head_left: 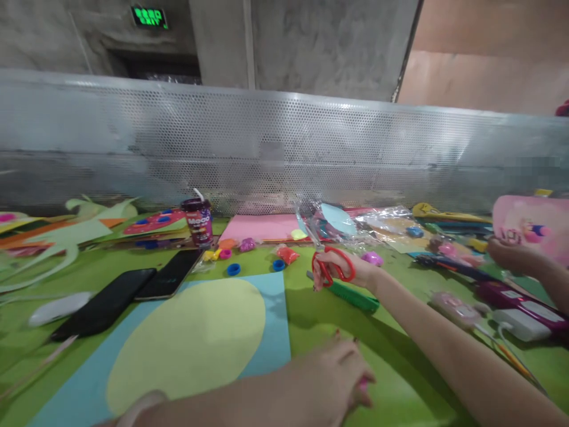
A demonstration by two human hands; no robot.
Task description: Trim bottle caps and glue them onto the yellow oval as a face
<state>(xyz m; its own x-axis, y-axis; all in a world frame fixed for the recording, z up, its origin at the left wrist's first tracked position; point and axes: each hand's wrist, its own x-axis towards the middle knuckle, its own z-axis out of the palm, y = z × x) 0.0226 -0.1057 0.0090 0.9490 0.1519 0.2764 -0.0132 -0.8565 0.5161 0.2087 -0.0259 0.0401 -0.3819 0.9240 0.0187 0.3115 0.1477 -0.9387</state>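
The red-handled scissors hang in the right hand, its grip closed through the loops, over the table. Their long axis runs up and away from the wrist, blades toward the clear plastic bag. The left hand is nearer the body and curled closed; the pink bit under it is too blurred to name. One green cutter lies just beside the scissors. Leftward lie two blue rings, two phones and one cup.

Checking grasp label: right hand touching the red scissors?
Touching. Head view: right hand has fingers through the red scissors handle loops.
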